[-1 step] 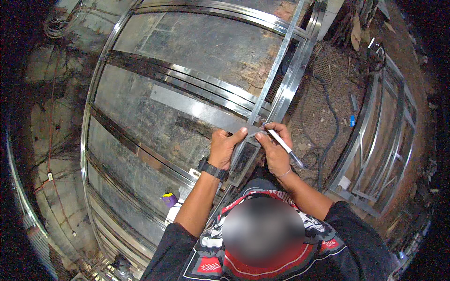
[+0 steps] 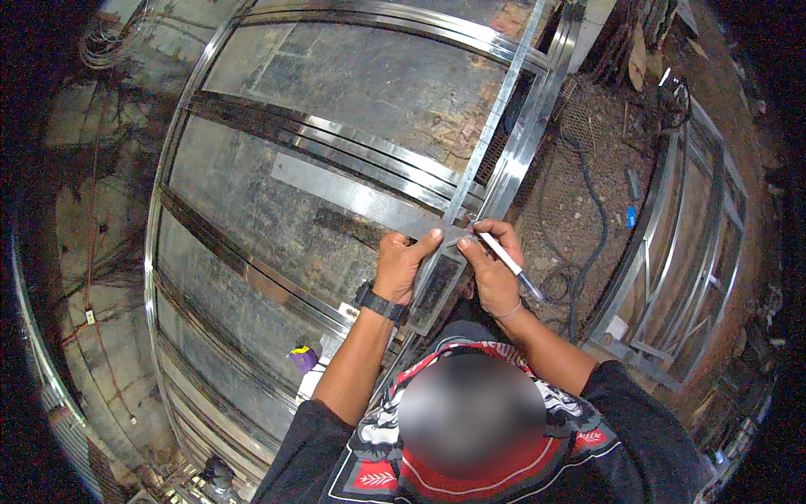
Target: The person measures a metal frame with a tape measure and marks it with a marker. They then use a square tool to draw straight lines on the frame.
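Holds 2 thumbs close together at the near end of a flat grey strip point(image 2: 344, 195), tips just apart. Presses on that end with the thumb of the left hand point(image 2: 401, 265), fingers curled mostly out of sight; cannot tell how far closed round the metal. Grips 1 white pen point(image 2: 504, 255) narrowly in the right hand point(image 2: 497, 275), dark end slanting down and right across the fingers. Wears a black watch point(image 2: 382, 304) just below the left grip and a thin band point(image 2: 509, 312) below the right. Has the strip stretching up and left from the thumbs, and a thin bar point(image 2: 494, 118) running up and right from just beyond the fingertips; cannot tell whether joined. Works over a big shiny frame point(image 2: 514, 172), spread around and beyond the grip, with dark sheet point(image 2: 336, 76) between rails. Has a purple and yellow tape measure point(image 2: 303, 359) down and left of the grip, a black cable point(image 2: 602, 218) to its right, and, farther right, a 2nd, smaller frame point(image 2: 625, 286).
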A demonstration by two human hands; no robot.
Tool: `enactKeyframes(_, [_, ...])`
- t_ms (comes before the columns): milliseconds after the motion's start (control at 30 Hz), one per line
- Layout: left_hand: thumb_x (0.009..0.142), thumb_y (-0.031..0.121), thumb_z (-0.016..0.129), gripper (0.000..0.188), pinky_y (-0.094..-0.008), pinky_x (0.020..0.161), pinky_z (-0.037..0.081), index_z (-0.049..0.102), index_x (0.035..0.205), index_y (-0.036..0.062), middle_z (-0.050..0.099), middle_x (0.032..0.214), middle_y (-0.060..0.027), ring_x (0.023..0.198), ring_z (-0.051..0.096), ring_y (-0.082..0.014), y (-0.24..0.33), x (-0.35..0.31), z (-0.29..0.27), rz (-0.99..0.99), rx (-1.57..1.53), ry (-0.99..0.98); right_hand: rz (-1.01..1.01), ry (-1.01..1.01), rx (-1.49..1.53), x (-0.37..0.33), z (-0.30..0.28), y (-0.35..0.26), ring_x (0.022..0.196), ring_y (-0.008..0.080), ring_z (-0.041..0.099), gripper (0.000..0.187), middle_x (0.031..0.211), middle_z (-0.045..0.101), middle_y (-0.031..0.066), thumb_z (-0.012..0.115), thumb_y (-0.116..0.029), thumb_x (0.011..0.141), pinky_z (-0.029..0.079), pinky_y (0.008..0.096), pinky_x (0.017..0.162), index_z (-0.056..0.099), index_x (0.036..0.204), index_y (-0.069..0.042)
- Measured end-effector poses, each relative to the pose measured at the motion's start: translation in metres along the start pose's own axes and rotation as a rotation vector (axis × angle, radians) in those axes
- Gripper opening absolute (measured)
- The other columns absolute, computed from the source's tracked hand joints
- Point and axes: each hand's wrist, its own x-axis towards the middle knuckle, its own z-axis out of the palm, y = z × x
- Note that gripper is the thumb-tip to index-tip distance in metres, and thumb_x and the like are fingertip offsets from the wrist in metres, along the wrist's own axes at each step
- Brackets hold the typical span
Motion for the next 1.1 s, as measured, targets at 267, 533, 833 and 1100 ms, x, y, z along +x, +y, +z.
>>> enactKeyframes(267, [0.090,0.023,0.079,0.023,-0.0281,0.064,0.050,0.073,0.089,0.0010,0.071,0.083,-0.0028,0.070,0.064,-0.0106,-0.002,0.003,-0.002,0.032,0.036,-0.005,-0.012,-0.011,0.013,0.004,-0.001,0.001,0.095,0.0107,0.060,0.034,0.106,0.062,0.0028,0.077,-0.004,0.088,0.050,0.0257,0.087,0.058,0.116,-0.005])
enactKeyframes(533, [0.090,0.026,0.080,0.026,-0.0275,0.061,0.049,0.073,0.084,0.0019,0.071,0.080,-0.0027,0.066,0.063,-0.0102,0.000,0.005,0.001,0.006,-0.001,-0.010,-0.028,-0.020,-0.049,0.004,-0.003,-0.001,0.095,0.0106,0.060,0.034,0.108,0.062,0.0040,0.077,-0.005,0.089,0.050,0.0253,0.087,0.057,0.117,-0.005])
enactKeyframes(833, [0.088,0.027,0.081,0.027,-0.0276,0.062,0.050,0.073,0.085,0.0018,0.072,0.081,-0.0034,0.067,0.064,-0.0109,-0.009,0.008,-0.007,0.026,0.035,-0.001,-0.004,-0.031,-0.004,0.003,-0.002,-0.003,0.097,0.0107,0.061,0.037,0.107,0.063,0.0046,0.078,-0.005,0.089,0.051,0.0255,0.087,0.056,0.119,-0.004])
enactKeyframes(1100, [0.088,0.027,0.081,0.028,-0.0273,0.062,0.049,0.073,0.086,0.0007,0.072,0.081,-0.0034,0.068,0.064,-0.0106,-0.005,0.006,-0.004,0.020,0.038,-0.010,-0.071,-0.008,-0.218,0.005,-0.011,-0.017,0.096,0.0104,0.061,0.031,0.108,0.066,0.0048,0.069,-0.015,0.097,0.049,0.0260,0.086,0.061,0.124,-0.003])
